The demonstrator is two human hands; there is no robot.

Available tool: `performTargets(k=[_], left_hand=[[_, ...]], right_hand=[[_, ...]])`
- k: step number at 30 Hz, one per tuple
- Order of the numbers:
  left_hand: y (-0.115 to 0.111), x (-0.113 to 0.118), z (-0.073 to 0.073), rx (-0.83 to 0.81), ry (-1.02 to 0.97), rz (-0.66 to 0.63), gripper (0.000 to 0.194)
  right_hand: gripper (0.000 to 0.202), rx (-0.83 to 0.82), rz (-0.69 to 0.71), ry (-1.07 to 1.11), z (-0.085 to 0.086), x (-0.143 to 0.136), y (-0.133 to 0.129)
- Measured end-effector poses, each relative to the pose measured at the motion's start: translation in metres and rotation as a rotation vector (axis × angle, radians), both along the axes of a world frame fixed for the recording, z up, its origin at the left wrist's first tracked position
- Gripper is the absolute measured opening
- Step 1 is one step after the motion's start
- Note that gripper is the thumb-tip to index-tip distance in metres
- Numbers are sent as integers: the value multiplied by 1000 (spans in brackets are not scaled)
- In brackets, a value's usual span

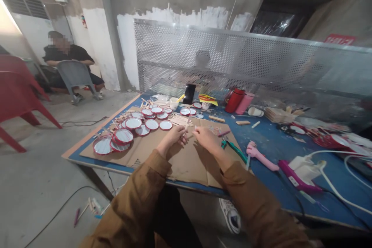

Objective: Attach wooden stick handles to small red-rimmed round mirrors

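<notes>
My left hand [176, 135] is closed in a pinch on a thin wooden stick [188, 121], which points up above the cardboard. Close beside it, my right hand [205, 138] has its thumb and finger pressed together near the stick; whatever lies between them is too small to name. Both hands are over a brown cardboard sheet [188, 168]. A pile of flat pale sticks [178, 119] lies just beyond my left hand. Several round white discs with red rims [133, 123] are spread and stacked to the left, some with sticks attached.
Right of the cardboard lie green-handled pliers [236, 152], a pink glue gun [263, 157] and a purple power strip [299, 178] with white cables. A phone [189, 93], a red bottle [234, 100] and a pink bottle [244, 103] stand before a perforated metal screen [174, 46]. A person [69, 52] sits far left.
</notes>
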State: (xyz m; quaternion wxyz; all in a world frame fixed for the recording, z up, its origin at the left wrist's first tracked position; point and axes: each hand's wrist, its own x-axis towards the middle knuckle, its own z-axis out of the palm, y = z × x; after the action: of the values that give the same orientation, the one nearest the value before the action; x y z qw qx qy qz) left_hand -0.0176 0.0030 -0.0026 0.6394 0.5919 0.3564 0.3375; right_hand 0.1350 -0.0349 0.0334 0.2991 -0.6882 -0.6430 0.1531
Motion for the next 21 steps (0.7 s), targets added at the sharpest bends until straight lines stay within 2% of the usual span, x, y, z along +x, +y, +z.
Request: performTargets(k=[3,6,9,15,18,21], left_hand=[[-7,-4,1,0,-28,29,12],[-13,-8,2,-48,-7,47,12],[-16,-9,0,-68,6,69,11],[-18,-14,-3,-84,-25,84,10],[-21,-17,-3,-98,-51,47,2],[-24,-18,-3,-98,-90,16,5]], right_hand=[[18,33,22,322,-19,-20,9],[31,27,86,497,-33,-30,12],[36,26,133,603,-39,-30,10],[27,38,155,672,-42,-30,5],[21,40,137,655,-43,-32,4],[15,39,117,610,-44,-35,3]])
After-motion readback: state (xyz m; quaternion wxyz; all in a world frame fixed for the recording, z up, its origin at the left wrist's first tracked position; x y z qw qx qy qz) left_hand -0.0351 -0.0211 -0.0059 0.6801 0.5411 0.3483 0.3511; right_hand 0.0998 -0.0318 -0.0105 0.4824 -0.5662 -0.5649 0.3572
